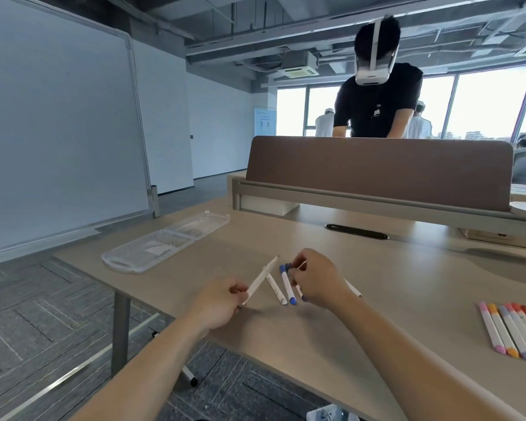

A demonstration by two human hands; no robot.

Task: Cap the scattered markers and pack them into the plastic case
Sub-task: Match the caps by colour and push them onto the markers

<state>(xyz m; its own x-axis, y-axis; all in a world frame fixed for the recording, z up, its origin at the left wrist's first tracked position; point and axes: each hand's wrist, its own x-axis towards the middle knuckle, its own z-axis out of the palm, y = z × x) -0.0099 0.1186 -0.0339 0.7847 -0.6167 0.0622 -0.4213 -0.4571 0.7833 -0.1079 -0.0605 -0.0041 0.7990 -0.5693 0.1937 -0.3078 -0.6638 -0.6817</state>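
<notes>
— Worktop (377, 299) surface?
— Smooth, matte, pale beige laminate, with a dark oval cable slot (356, 231) set in near the brown fabric-covered divider (377, 168).

— Left hand (222, 302)?
— Grip clamped on a slim white marker (260, 281), barrel pinched near its lower end, pale uncapped tip tilted up and away toward the right hand.

— Right hand (318, 279)?
— Fingers pinched together over a small dark blue cap (289, 266), just above the loose markers; exact contact hard to tell.

— Loose markers on the worktop?
— One white marker with blue caps (287, 284) at both ends, one plain white marker (276, 288) just beside it, both lying flat between the hands. Another white barrel (353, 288) poking out from behind the right wrist.

— Plastic case (164, 243)?
— Clear, ribbed, rectangular, hinged open flat at the far left of the worktop, moulded handle slot at the near end, well apart from the hands.

— Capped ones?
— Row of capped markers (510, 332) at the right edge, white barrels, pink, orange and lilac caps, lying touching side by side.

— Readable writing?
— Only "BB" on the black shirt (377, 113) of the person beyond the divider.
</notes>
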